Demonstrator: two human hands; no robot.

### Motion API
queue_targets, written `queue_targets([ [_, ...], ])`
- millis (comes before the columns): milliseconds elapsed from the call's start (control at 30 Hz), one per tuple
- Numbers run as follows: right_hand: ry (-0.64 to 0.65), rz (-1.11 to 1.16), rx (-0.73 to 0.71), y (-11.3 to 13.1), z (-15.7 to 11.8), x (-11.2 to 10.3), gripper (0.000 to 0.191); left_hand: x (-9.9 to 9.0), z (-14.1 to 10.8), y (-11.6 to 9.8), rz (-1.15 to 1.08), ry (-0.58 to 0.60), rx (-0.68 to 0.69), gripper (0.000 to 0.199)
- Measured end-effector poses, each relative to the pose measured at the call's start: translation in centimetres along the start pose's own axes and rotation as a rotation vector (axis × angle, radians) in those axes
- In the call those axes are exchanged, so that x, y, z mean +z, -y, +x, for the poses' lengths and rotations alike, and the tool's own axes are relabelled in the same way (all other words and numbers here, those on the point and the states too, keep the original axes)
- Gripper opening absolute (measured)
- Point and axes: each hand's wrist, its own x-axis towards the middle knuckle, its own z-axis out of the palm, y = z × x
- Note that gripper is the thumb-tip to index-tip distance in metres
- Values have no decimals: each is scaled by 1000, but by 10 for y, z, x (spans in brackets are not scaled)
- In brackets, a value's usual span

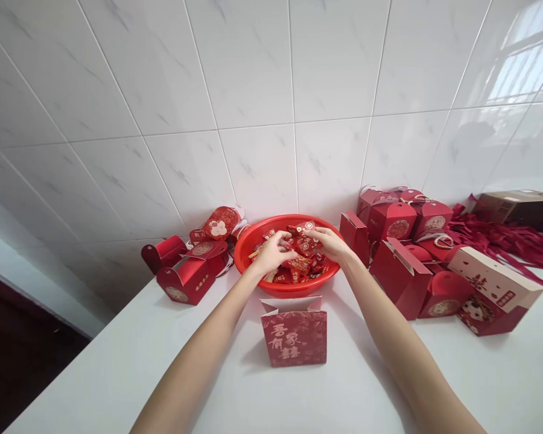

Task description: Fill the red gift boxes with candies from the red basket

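A white tabletop [235, 398] carries the work. Nearest, between the forearms, a red paper gift box [295, 339] stands upright with its top open; pale Chinese characters mark the front panel. Directly behind it sits a red plastic basket [319, 283], which contains red, gold-printed sweet packets [301, 268].

Both hands are positioned over the contents. Left hand [274, 252]: fingers bent, thumb and fingertips apart, over the packets; whether a packet is gripped cannot be told. Right hand [329, 242]: fingers bent inward, tips at the packets on the right side; the thumb is partly hidden and a firm hold cannot be confirmed.

To the right, a white-and-red carton [493, 295] leans beside a cluster of red gift boxes [393, 220], some fitted with cord handles. To the left, further red boxes [190, 280] lie grouped near the basket. At far right, dark red ribbons [493, 238] are heaped before a brown cardboard box [516, 208]. A marbled tile wall [257, 72] closes the rear.
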Motion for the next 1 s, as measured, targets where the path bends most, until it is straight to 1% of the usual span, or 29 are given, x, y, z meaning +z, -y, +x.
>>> queue_targets([
  [100, 130, -40, 53, 2, -5, 2, 20, -2, 1, -2, -10, -87, 22, 50],
  [200, 276, -51, 69, 4, -9, 4, 28, -3, 1, -7, 3, -99, 41, 50],
  [267, 308, -40, 68, 5, -10, 5, 29, -3, 0, -10, 18, -90, 46, 50],
  [400, 305, -18, 78, 5, -9, 5, 24, -2, -1, -13, 38, -59, 49, 54],
  [567, 276, 54, 43, 3, -8, 4, 23, 0, -3, -15, 33, -8, 51, 57],
  [733, 255, 43, 43, 3, -8, 5, 31, 0, -3, -16, 59, 40, 38, 60],
  [800, 198, 55, 16, 3, -8, 6, 33, 0, -3, -16, 90, 66, 25, 64],
  [867, 109, 86, -22, 2, -7, 6, 32, 1, -1, -13, 141, 103, -2, 66],
  [1000, -41, 140, -91, -2, -1, 1, 27, 2, 3, -5, 294, 243, -109, 56],
])
